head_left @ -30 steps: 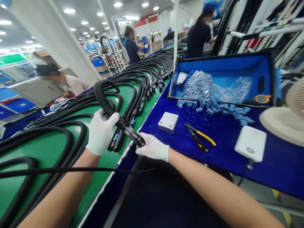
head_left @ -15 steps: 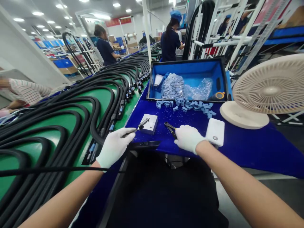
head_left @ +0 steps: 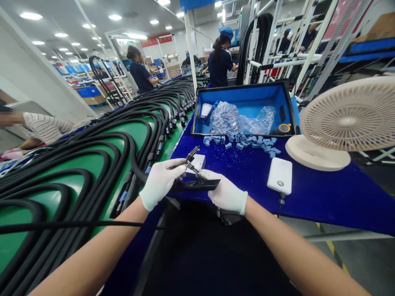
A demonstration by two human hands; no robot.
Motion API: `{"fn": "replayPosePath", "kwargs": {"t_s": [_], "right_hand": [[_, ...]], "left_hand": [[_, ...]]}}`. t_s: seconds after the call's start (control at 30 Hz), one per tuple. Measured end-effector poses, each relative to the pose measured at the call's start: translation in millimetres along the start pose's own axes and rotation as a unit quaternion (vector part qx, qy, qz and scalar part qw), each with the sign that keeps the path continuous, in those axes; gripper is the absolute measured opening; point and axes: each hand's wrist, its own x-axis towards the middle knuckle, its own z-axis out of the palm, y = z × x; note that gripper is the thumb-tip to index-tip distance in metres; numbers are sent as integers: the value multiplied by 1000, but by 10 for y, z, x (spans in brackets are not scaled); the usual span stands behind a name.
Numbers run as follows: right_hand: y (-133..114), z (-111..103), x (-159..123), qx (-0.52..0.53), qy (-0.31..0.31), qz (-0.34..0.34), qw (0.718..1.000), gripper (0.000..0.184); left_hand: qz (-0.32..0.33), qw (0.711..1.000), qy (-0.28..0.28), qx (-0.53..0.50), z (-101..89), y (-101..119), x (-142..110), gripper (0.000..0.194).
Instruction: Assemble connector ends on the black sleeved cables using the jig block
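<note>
My left hand (head_left: 161, 181), in a white glove, pinches a small connector (head_left: 192, 153) with a ribbed, metallic-looking tip that points up and away. My gloved right hand (head_left: 227, 192) is closed around cutting pliers (head_left: 194, 168), whose jaws reach the connector just beyond my left fingertips. Most of the pliers' handles are hidden by the hand. Below both hands, a flat black piece (head_left: 197, 186) runs along the table's near edge and overlaps the right fingers. Behind the connector sits a small white block (head_left: 199, 161), partly covered.
Black hoses (head_left: 101, 164) cover the green surface at left. On the blue table (head_left: 240, 172) are loose blue clips (head_left: 242, 142), a white power bank (head_left: 279, 176) with a plug, and a beige fan (head_left: 321, 152). A blue bin (head_left: 247, 96) holds bagged clips. Co-workers stand farther back.
My right hand has lifted the pliers from the table and moved left to the connector. My left hand has shifted slightly right and up, tilting the connector steeper.
</note>
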Motion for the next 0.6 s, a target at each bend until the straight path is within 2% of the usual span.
{"fn": "replayPosePath", "kwargs": {"t_s": [0.1, 0.27, 0.43, 0.6], "right_hand": [[-37, 13, 22, -21, 5, -17, 1000, 66], [-70, -8, 12, -92, 13, -3, 996, 71], [17, -19, -48, -132, 9, -8, 991, 55], [145, -16, -113, -197, 3, 21, 980, 36]], "left_hand": [[2, 1000, 6, 9, 9, -9, 3, 41], [17, 999, 13, 43, 22, -1, -9, 38], [92, 990, 25, 99, 55, -21, -42, 30], [97, 988, 11, 118, 102, -78, -53, 28]]}}
